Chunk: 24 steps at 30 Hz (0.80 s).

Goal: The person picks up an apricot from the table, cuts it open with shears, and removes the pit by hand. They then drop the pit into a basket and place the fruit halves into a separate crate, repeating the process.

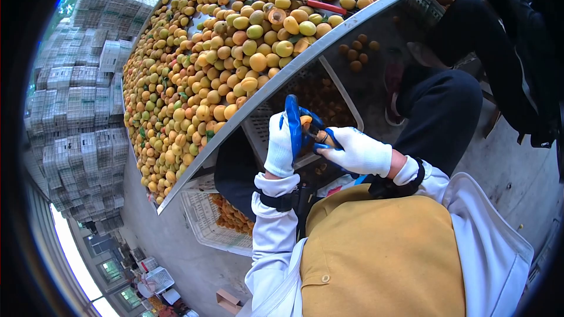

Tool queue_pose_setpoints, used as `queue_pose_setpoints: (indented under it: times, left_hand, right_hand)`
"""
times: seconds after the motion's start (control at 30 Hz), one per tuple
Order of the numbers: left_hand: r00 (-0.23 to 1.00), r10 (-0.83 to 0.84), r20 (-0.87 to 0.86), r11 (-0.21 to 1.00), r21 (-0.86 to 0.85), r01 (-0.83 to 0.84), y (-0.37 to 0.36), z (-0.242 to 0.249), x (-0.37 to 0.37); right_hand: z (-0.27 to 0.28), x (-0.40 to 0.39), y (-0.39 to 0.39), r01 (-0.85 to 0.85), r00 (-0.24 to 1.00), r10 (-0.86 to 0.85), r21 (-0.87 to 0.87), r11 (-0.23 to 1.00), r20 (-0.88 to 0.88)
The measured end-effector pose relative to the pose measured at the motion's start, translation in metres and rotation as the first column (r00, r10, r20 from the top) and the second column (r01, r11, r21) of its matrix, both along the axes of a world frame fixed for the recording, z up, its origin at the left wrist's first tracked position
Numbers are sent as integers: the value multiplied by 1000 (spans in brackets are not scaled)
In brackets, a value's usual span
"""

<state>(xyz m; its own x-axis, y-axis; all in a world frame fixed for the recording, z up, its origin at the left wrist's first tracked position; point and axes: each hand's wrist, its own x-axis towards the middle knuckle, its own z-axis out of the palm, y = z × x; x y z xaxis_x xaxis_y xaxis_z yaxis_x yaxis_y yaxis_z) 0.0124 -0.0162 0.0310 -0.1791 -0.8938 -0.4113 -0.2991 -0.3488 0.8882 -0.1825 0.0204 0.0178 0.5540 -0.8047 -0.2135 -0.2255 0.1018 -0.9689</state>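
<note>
Fingers of left hand [280, 145] grip blue tool [294, 123]; right hand [358, 151] pinches apricot [306, 121] between.

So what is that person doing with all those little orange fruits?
A person in white gloves holds a blue-handled tool in the left hand, pressed against a small orange fruit. The right hand steadies the fruit from the other side. In front of them a big table is heaped with yellow and orange fruit, and a white crate with more fruit sits below.

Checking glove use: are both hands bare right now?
No, the left hand and right hand both wear white knit gloves while working blue-handled scissors.
</note>
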Motion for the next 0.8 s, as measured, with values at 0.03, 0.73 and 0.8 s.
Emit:
queue_pose_setpoints:
  times: [0.03, 0.73, 0.8]
  left_hand:
    - [994, 67, -89, 989, -126, -78, 2, -4, -4]
    - [558, 440, -703, 892, 272, -361, 20, -9, -36]
    - [415, 508, -755, 852, 369, -371, 15, -12, -33]
  right_hand:
    - [5, 0, -3, -4, 999, -3, 160, 987, 42]
    - [-1, -3, -3, -101, 943, 16, 241, 965, 332]
    - [7, -7, -5, -275, 947, 210, 280, 920, 242]
